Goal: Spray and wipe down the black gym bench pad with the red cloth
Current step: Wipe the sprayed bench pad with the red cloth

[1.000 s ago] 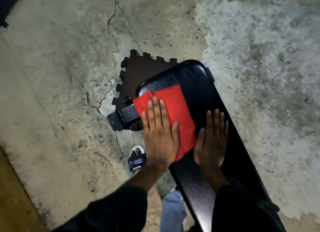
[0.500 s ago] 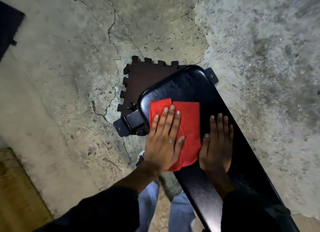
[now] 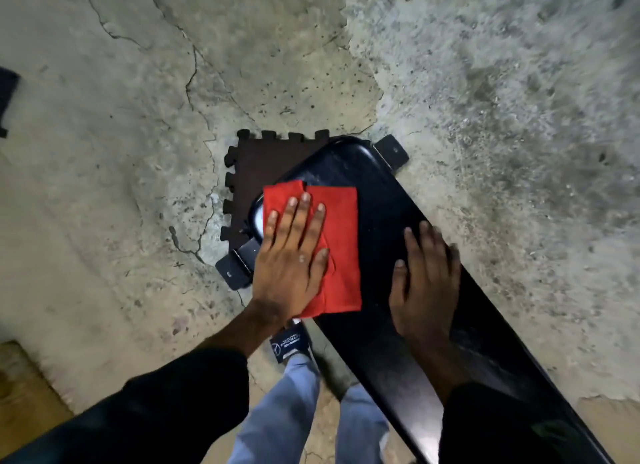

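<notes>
The black gym bench pad [image 3: 377, 200] runs from the middle of the view down to the lower right. A folded red cloth [image 3: 341, 242] lies on its left edge near the far end. My left hand [image 3: 292, 259] presses flat on the cloth, fingers spread and pointing away from me. My right hand [image 3: 426, 283] rests flat on the bare pad to the right of the cloth, holding nothing. No spray bottle is in view.
The bench's metal foot bar shows at the left [image 3: 235, 269] and at the far right [image 3: 393, 150]. A dark interlocking mat tile [image 3: 256, 166] lies under the far end. Cracked concrete floor [image 3: 138, 152] surrounds it. My sandalled foot [image 3: 289, 344] and jeans are left of the bench.
My left hand has slid the red cloth a little along the pad's left edge. My right hand has shifted right, away from the cloth. The camera has tilted.
</notes>
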